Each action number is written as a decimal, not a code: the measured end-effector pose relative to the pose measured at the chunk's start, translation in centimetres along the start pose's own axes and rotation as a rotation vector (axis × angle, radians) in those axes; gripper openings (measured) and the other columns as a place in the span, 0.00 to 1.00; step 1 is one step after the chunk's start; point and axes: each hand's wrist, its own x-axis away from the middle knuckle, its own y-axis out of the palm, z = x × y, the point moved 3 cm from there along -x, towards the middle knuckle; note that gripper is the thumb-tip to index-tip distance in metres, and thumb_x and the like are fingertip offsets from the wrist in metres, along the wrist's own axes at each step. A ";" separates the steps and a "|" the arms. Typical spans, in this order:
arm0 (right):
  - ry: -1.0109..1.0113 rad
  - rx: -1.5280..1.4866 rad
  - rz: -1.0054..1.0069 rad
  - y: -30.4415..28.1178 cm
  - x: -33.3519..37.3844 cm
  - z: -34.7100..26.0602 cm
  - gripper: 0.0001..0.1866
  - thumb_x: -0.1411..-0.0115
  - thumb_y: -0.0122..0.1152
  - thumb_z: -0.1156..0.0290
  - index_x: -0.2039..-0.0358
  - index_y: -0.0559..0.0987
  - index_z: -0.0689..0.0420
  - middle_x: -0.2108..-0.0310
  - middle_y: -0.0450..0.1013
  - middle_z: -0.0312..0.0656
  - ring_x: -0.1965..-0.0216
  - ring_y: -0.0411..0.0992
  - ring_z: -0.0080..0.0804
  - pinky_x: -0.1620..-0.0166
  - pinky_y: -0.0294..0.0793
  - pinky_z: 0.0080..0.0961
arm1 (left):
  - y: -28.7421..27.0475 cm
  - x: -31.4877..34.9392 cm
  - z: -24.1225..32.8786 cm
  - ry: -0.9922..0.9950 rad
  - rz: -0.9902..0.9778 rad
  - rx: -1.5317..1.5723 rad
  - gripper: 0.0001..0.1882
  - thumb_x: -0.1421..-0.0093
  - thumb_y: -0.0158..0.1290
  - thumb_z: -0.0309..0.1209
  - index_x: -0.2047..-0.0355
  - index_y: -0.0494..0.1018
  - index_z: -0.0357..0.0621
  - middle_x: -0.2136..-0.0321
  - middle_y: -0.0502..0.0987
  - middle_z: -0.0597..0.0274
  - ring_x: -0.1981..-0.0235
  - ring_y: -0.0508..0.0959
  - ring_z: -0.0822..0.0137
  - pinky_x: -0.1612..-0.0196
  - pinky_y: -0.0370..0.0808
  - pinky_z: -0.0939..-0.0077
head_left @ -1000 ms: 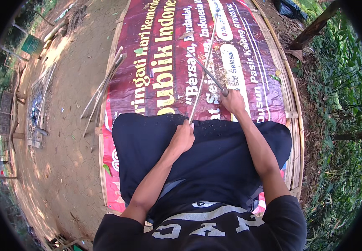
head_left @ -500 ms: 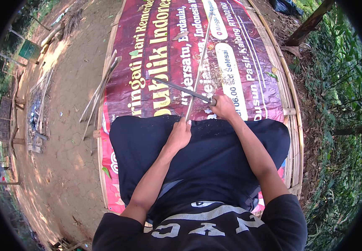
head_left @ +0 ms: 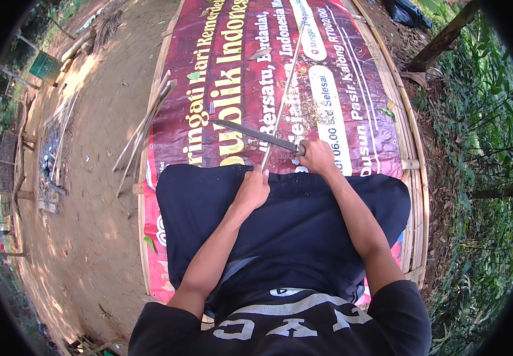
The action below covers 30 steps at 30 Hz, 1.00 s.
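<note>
My left hand is closed around the near end of a long, thin bamboo strip, which slants away from me over a printed red banner. My right hand grips the handle of a machete. Its dark blade points left and lies across the strip a little beyond my left hand. Whether the edge is biting into the strip cannot be made out. Pale shavings are scattered on the banner beyond the blade. Dark cloth covers my lap under both forearms.
The banner lies over a bamboo platform. Several loose sticks lean at its left edge. Bare earth stretches to the left, with a green container far off. On the right are a wooden post and dense plants.
The machete and my right hand have shifted slightly toward me along the strip. My left hand stays about where it was, still holding the strip.
</note>
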 end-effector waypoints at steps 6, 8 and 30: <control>-0.189 0.037 -0.098 1.1 2.3 -2.4 0.09 0.48 0.61 0.63 0.73 0.80 0.56 0.78 0.77 0.54 0.73 0.77 0.58 0.64 0.78 0.50 | 0.8 1.0 0.3 0.071 -0.025 0.100 0.15 0.28 0.42 0.31 0.56 0.68 0.25 0.65 0.76 0.22 0.61 0.77 0.28 0.55 0.72 0.39; -0.166 0.065 -0.111 1.9 1.2 -0.6 0.09 0.48 0.60 0.64 0.73 0.80 0.56 0.78 0.77 0.54 0.73 0.77 0.58 0.64 0.78 0.50 | 0.7 1.6 0.5 -0.007 -0.049 0.055 0.16 0.27 0.42 0.32 0.57 0.68 0.26 0.66 0.76 0.22 0.61 0.76 0.28 0.55 0.72 0.39; 0.235 -0.090 0.074 0.1 -1.2 3.2 0.14 0.45 0.61 0.59 0.69 0.83 0.58 0.72 0.79 0.59 0.66 0.79 0.59 0.58 0.78 0.51 | 0.0 1.9 0.4 -0.003 -0.008 -0.013 0.15 0.28 0.45 0.33 0.60 0.68 0.27 0.70 0.76 0.25 0.64 0.76 0.27 0.59 0.72 0.38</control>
